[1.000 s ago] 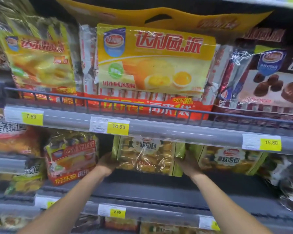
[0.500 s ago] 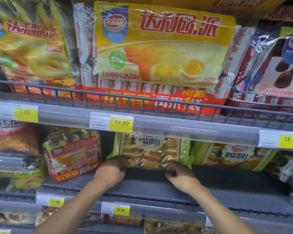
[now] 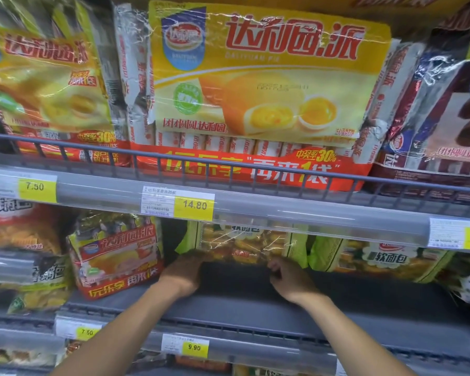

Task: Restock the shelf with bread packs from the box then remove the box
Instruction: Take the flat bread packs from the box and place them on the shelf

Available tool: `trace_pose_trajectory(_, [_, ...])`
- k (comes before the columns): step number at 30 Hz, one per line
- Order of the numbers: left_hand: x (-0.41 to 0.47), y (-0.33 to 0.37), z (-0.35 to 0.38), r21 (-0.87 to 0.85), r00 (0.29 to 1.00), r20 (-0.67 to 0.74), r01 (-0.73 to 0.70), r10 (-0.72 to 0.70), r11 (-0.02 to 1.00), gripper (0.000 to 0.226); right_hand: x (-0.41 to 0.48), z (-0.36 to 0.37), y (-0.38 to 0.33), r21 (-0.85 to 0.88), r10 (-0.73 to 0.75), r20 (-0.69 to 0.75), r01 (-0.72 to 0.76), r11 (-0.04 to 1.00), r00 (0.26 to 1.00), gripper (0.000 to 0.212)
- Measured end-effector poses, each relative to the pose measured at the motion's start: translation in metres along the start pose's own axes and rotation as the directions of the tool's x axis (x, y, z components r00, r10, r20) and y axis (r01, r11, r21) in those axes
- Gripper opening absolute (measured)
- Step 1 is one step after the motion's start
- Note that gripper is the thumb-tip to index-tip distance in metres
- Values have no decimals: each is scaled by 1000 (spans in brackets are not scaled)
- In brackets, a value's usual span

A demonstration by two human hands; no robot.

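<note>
Bread pack [image 3: 242, 246] sits at the back of the middle shelf [image 3: 255, 308], top hidden behind the price rail [image 3: 255, 210]. The left hand [image 3: 182, 275] grips its bottom left corner and the right hand [image 3: 291, 280] pinches its bottom edge (both thumbs are hidden). Another green bread pack [image 3: 377, 259] lies just to its right, and a red pie pack [image 3: 117, 253] stands to its left.

Green-edged bread pack [image 3: 242, 244] upright on shelf [image 3: 364, 297]
</note>
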State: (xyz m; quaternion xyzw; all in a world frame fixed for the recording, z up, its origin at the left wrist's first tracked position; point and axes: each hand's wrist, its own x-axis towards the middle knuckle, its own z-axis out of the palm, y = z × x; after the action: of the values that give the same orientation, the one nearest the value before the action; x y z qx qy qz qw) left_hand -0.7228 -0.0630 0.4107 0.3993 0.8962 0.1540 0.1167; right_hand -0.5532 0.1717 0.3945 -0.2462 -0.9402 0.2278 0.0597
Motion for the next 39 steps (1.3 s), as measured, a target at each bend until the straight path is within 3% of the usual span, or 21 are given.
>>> trace_pose_trajectory(10, [20,-8,3,69,998,-49,34,-31,997,63,28,3,1,-6,0,-35,0,1000,999,24])
trace_pose_trajectory(23, [-29,1,-9,95,998,42,-46,42,994,56,-18,-4,-30,-70,140,93,-133,989,986,55])
trace_pose_trajectory(27, [-63,-2,-9,131,996,-6,-88,90,987,61,-58,-6,-42,-41,159,1,-159,986,987,59])
trace_pose_trajectory(30, [-94,1,-8,180,986,-85,-125,142,976,65,-98,-8,-55,-137,152,-134,-170,976,979,61])
trace_pose_trajectory(34, [-139,9,-1,182,932,-219,-250,287,951,65,-162,-8,-69,-278,86,-242,-154,948,966,71])
trace_pose_trajectory(39, [-191,20,24,238,857,-248,-399,452,886,70,-242,0,-76,-308,49,-300,-145,940,953,80])
